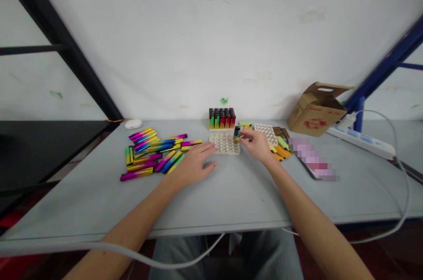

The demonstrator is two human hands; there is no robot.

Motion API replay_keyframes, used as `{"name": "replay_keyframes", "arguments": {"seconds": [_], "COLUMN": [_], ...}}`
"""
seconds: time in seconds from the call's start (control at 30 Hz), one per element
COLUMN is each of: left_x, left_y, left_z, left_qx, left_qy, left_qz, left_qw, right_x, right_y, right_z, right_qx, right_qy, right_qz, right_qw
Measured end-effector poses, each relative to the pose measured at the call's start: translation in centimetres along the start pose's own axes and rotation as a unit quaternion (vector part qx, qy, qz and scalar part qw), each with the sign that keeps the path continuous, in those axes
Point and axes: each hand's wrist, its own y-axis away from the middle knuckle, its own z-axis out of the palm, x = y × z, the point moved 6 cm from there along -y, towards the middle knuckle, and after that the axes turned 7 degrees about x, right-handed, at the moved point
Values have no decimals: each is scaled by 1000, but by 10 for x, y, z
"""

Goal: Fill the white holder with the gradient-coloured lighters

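My left hand [193, 163] lies flat on the grey table [231, 192], fingers spread, just left of a white tray [224, 144] full of round holes. My right hand [257, 143] is pinched on a small dark lighter [236, 133] and holds it over the right edge of that tray. Behind the tray stands a block of upright lighters [221, 118] with black tops and red, yellow and green bodies. A second white tray [266, 132] lies behind my right hand.
A heap of rainbow-coloured lighters [152, 153] lies at the left. Yellow, green and orange lighters [280, 147] lie right of the trays. An open cardboard box [315, 110], a white power strip [361, 141] with cable and a white earbud case [133, 124] stand further off.
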Motion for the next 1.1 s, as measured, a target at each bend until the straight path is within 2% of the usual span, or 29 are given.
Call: {"name": "replay_keyframes", "arguments": {"seconds": [0.17,0.33,0.5,0.73,0.8,0.9,1.0,1.1], "left_x": [1,0,0,-2,-3,-2,-1,-1], "left_y": [1,0,0,1,1,1,1,1], "left_z": [7,8,8,7,8,8,8,7], "left_qx": [-45,-52,-56,-54,-49,-48,-46,-45], "left_qy": [2,6,2,4,1,-17,-22,-26], "left_qz": [6,-1,4,3,9,21,29,27], "left_qw": [999,999,998,999,999,998,998,998], "right_x": [4,7,5,5,-1,-14,-22,-21], "right_y": [-1,-1,1,7,7,8,11,12], "right_z": [2,8,8,-3,-5,-7,1,7], "right_qx": [-5,-32,-28,34,58,96,77,54], "right_qy": [-4,-8,92,238,235,216,230,238], "right_qz": [5,11,1,37,4,-108,-203,-223], "right_qw": [1000,999,995,970,970,966,949,944]}}
